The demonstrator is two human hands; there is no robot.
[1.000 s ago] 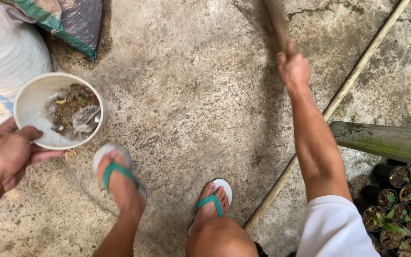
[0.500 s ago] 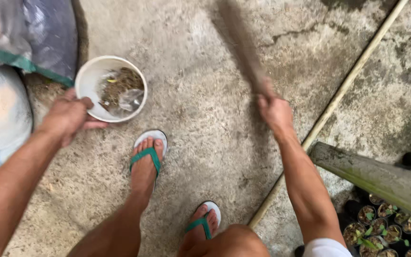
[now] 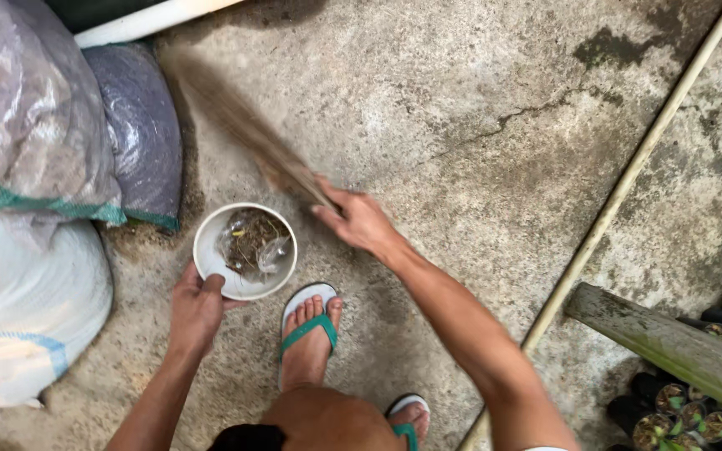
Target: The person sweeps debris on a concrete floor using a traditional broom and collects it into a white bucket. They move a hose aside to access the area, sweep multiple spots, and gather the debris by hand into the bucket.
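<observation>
Our left hand [image 3: 196, 305] grips the near rim of a white bowl [image 3: 245, 250], thumb hooked over the edge, and the bowl sits low against the concrete floor [image 3: 461, 125]. Inside it we see a heap of dark soil and bits of clear plastic scrap. Our right hand [image 3: 359, 219] is clenched around the base of a broom [image 3: 240, 125], whose bristles fan up and away from that hand, blurred, with their near part passing just beside the bowl's far rim. Below the left hand stands our foot in a green flip-flop [image 3: 309, 330]. Beyond the left hand, on its outer side, lie filled sacks [image 3: 43, 134], grey plastic above and a white one nearer us. Out past the right hand a thin pale pipe [image 3: 628, 179] runs slantwise across the floor, with small black seedling pots [image 3: 678, 409] beyond it
</observation>
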